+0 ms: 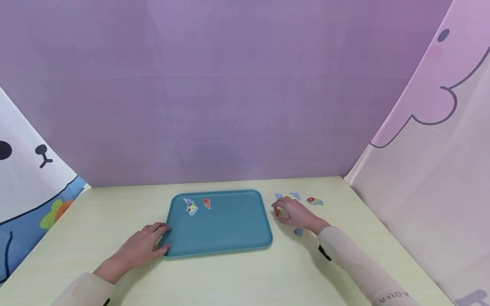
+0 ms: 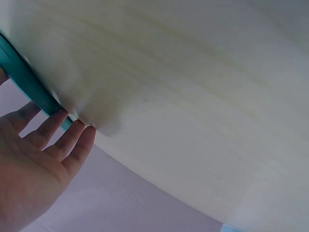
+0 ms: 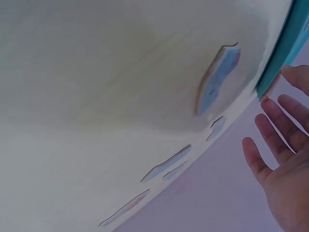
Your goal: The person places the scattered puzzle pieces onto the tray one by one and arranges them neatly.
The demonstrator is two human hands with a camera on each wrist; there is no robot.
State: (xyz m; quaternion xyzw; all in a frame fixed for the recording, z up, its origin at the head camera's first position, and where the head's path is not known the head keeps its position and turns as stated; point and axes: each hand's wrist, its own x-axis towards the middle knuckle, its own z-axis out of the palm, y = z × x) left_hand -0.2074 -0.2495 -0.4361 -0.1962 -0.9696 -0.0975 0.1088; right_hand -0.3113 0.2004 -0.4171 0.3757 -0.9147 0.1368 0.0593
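My left hand (image 1: 139, 250) rests at the left edge of a teal tray (image 1: 226, 233), its fingertips touching the rim (image 2: 29, 79). To the right of the tray, my right hand (image 1: 297, 214) pinches a small orange puzzle piece (image 1: 277, 211) between thumb and index finger. In the right wrist view that piece (image 3: 271, 88) appears edge-on, beside the tray rim, and the other fingers are spread. On the tray's upper left lie a blue, white and yellow puzzle piece (image 1: 191, 207) and, apart from it, an orange one (image 1: 207, 203).
Around my right hand, loose pieces lie on the pale table (image 1: 229, 280): a red and green one (image 1: 315, 201), light blue ones (image 1: 295, 196) behind, and a darker blue one (image 1: 298, 232) under the wrist. A purple cloth (image 1: 245, 97) hangs behind the table; printed cloths flank it.
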